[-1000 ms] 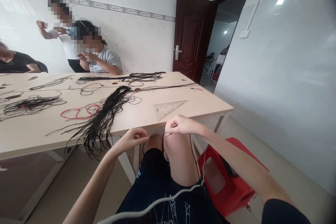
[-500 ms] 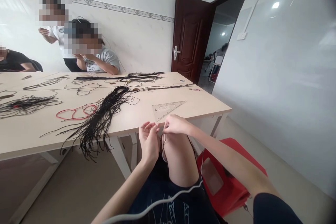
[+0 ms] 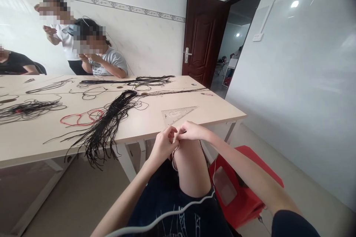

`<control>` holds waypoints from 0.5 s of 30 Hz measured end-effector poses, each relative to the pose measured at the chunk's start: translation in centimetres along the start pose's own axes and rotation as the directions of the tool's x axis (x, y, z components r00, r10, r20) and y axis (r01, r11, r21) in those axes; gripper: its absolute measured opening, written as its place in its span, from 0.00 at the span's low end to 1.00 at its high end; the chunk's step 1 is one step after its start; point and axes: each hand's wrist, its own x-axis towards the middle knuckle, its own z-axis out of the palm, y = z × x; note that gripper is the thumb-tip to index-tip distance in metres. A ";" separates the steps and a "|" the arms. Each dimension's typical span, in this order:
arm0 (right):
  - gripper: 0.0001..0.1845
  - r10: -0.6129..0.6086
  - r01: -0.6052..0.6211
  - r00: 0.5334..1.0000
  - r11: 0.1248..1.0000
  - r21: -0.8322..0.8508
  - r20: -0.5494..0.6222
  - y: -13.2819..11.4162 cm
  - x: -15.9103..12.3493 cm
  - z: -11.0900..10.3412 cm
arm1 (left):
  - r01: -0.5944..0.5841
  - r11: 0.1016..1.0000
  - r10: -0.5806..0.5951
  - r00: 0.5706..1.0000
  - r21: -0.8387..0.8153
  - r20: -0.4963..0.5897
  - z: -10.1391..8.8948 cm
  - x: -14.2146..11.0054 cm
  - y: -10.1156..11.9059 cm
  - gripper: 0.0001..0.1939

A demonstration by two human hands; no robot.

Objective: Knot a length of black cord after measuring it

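My right hand [image 3: 192, 131] pinches a thin black cord [image 3: 174, 152] above my knee, just off the front edge of the table. Close against it, my left hand [image 3: 166, 143] is curled, thumb and fingers closing on the same cord. The fingertips of both hands meet, so the part of the cord between them is mostly hidden. Below the hands, the loose cord dangles beside my thigh. Just beyond them on the table lies a clear set square [image 3: 179, 112].
A thick bundle of black cords [image 3: 111, 118] overhangs the table edge at left, beside a red cord loop [image 3: 80, 119]. More black cords [image 3: 30, 110] lie farther left. Co-workers sit and stand behind the table [image 3: 150, 122]. A red bag [image 3: 236, 203] is at my right.
My left hand has moved right and turned inward, its spread fingers now curled against my right hand at the cord. The right hand has barely shifted.
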 end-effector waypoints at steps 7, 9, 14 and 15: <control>0.09 -0.044 0.043 0.999 0.996 0.077 0.018 -0.5 -1.0 -0.7 | 0.223 0.971 -0.228 0.972 0.090 0.051 -0.6 -0.2 -2.4 0.12; 0.09 -0.079 0.074 0.996 0.992 0.104 0.039 -0.6 -1.3 -1.0 | 0.322 0.945 -0.326 0.942 0.057 0.079 -0.3 -0.5 -4.3 0.14; 0.10 -0.104 0.093 0.992 0.987 0.133 0.072 -0.6 -1.2 -1.6 | 0.578 0.804 -0.557 0.814 -0.139 0.162 2.0 -1.8 -9.8 0.16; 0.11 -0.088 0.079 0.994 0.988 0.129 0.068 -0.7 -1.1 -1.6 | 0.615 0.763 -0.593 0.788 -0.198 0.162 2.4 -2.1 -10.6 0.16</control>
